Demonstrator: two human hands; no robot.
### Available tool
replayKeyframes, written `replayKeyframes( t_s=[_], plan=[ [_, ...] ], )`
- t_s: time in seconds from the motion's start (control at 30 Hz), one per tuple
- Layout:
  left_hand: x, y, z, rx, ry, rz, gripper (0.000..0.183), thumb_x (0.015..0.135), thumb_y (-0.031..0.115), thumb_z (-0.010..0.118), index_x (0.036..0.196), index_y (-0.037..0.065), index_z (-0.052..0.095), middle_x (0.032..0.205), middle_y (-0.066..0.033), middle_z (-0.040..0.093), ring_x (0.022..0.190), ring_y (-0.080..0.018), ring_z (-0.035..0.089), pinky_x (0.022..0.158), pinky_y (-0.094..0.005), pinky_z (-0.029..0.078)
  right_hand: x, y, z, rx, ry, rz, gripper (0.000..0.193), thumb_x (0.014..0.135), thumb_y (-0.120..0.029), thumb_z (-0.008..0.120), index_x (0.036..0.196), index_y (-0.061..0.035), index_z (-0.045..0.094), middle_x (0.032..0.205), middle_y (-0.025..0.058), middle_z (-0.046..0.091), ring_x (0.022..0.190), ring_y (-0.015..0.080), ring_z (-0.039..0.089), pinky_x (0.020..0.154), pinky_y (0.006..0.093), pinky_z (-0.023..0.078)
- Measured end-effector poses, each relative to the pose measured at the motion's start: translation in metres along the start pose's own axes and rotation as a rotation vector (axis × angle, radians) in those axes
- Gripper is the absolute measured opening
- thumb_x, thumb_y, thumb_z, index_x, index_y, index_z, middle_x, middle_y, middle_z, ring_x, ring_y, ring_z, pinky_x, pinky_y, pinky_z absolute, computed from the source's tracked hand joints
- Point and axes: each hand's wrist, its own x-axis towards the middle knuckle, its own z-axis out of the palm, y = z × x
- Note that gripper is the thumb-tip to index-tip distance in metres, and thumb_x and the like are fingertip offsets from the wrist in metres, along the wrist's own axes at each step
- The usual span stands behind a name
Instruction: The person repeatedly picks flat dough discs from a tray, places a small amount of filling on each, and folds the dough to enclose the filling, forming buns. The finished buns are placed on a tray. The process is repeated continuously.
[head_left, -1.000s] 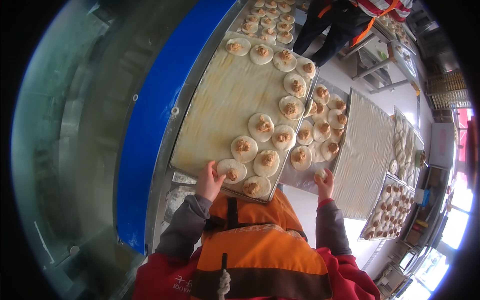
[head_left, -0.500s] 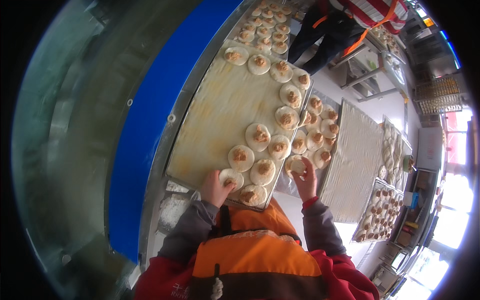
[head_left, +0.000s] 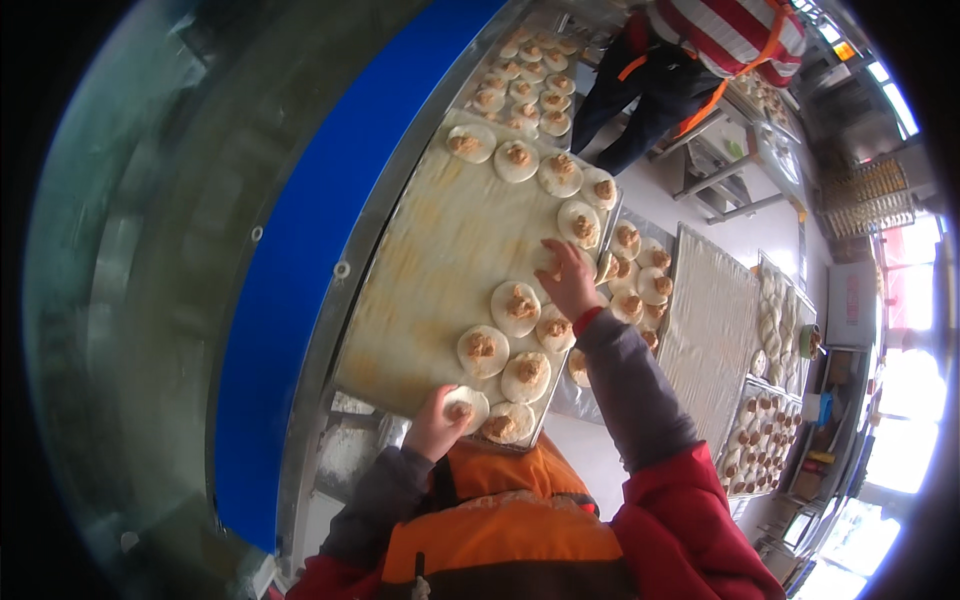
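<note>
One filled dough round [head_left: 470,408] sits in the left hand [head_left: 432,428], gripped by its edge at the near side of the tray [head_left: 420,270], filling up; a light, level hold should keep the filling centred. Farther right, the right hand [head_left: 566,280] curls its fingers near another round [head_left: 579,222]; whether it grips anything, I cannot tell. Fingertips are best kept off the neighbouring fillings.

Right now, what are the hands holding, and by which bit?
The left hand holds a topped dough round by its left edge; I can't tell about the right hand.
</note>
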Motion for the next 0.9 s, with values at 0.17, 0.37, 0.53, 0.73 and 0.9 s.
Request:
replayKeyframes(
  t_s=[0.17, 0.37, 0.53, 0.73, 0.9],
  plan=[
    [0.001, 0.013, 0.001, 0.289, -0.017, 0.187, 0.06, 0.08, 0.011, 0.075, 0.134, 0.004, 0.05, 0.121, -0.0176, 0.058, 0.111, -0.0369, 0.056, 0.093, -0.0446, 0.048, 0.002, 0.004, 0.015, -0.057, -0.058, -0.03, 0.054, 0.075, -0.005, 0.076, 0.127, -0.0098, 0.061, 0.11, 0.0126, 0.062, 0.089, 0.0272, 0.065, 0.082, 0.0392, 0.054],
    [0.005, 0.022, -0.014, 0.134, 0.116, 0.184, 0.064, 0.079, 0.01, 0.077, 0.137, 0.004, 0.049, 0.135, -0.0185, 0.053, 0.122, -0.0384, 0.053, 0.103, -0.0442, 0.045, 0.013, 0.002, 0.015, -0.126, -0.081, 0.047, 0.055, 0.075, -0.007, 0.078, 0.127, -0.0101, 0.061, 0.111, 0.0109, 0.063, 0.091, 0.0272, 0.065, 0.083, 0.0383, 0.053],
    [0.0, 0.015, -0.035, 0.207, 0.197, 0.164, 0.053, 0.082, 0.007, 0.075, 0.131, 0.003, 0.054, 0.133, -0.0185, 0.057, 0.122, -0.0377, 0.054, 0.104, -0.0443, 0.044, 0.022, 0.005, 0.03, -0.128, -0.11, 0.122, 0.051, 0.077, -0.009, 0.076, 0.126, -0.0094, 0.061, 0.116, 0.0116, 0.061, 0.098, 0.0287, 0.064, 0.086, 0.0389, 0.053],
    [-0.007, -0.004, -0.057, 0.143, 0.235, 0.119, 0.044, 0.085, 0.005, 0.07, 0.127, 0.003, 0.055, 0.126, -0.0182, 0.059, 0.116, -0.0354, 0.058, 0.098, -0.0415, 0.048, 0.021, 0.017, 0.048, -0.358, -0.13, -0.002, 0.054, 0.076, -0.01, 0.076, 0.127, -0.0095, 0.059, 0.122, 0.0157, 0.059, 0.117, 0.0373, 0.056, 0.098, 0.0453, 0.049],
    [-0.006, -0.012, -0.066, 0.043, 0.238, 0.018, 0.043, 0.087, 0.004, 0.069, 0.128, 0.004, 0.055, 0.123, -0.0139, 0.061, 0.111, -0.0297, 0.061, 0.094, -0.0381, 0.05, 0.026, -0.003, 0.039, -0.4, -0.212, 0.09, 0.056, 0.076, -0.009, 0.074, 0.13, -0.0091, 0.057, 0.125, 0.0149, 0.057, 0.121, 0.0366, 0.053, 0.1, 0.0443, 0.048]
  ],
)
